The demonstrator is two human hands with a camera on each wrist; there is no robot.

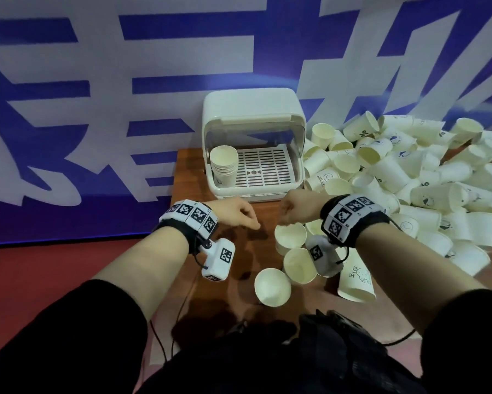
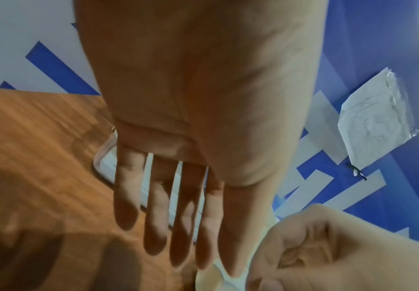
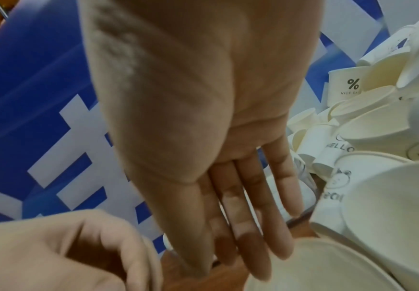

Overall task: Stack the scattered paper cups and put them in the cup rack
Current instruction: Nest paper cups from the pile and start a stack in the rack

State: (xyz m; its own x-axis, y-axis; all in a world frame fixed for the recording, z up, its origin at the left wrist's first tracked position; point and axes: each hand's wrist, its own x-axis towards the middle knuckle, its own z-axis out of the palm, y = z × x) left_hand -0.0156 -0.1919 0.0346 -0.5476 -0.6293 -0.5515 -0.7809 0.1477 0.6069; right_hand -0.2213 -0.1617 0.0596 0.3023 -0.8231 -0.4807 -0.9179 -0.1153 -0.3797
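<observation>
The white cup rack (image 1: 253, 123) stands at the back of the wooden table (image 1: 225, 251) with its lid up. One stack of paper cups (image 1: 223, 163) sits in its left corner. A big pile of loose cups (image 1: 409, 177) lies to the right. Upright cups (image 1: 290, 236) (image 1: 272, 285) and a tilted one (image 1: 299, 265) stand near me. My left hand (image 1: 240, 216) (image 2: 185, 246) hovers over bare table, fingers straight, holding nothing. My right hand (image 1: 294, 211) (image 3: 240, 236) hangs just above the nearest cup's rim (image 3: 327, 265), fingers straight and empty; contact is unclear.
A printed cup (image 1: 355, 282) lies on its side at the front right. A blue and white banner wall (image 1: 125, 81) rises right behind the rack. Red floor (image 1: 54, 265) lies left of the table edge. Black cables (image 1: 179, 317) trail over the table's front.
</observation>
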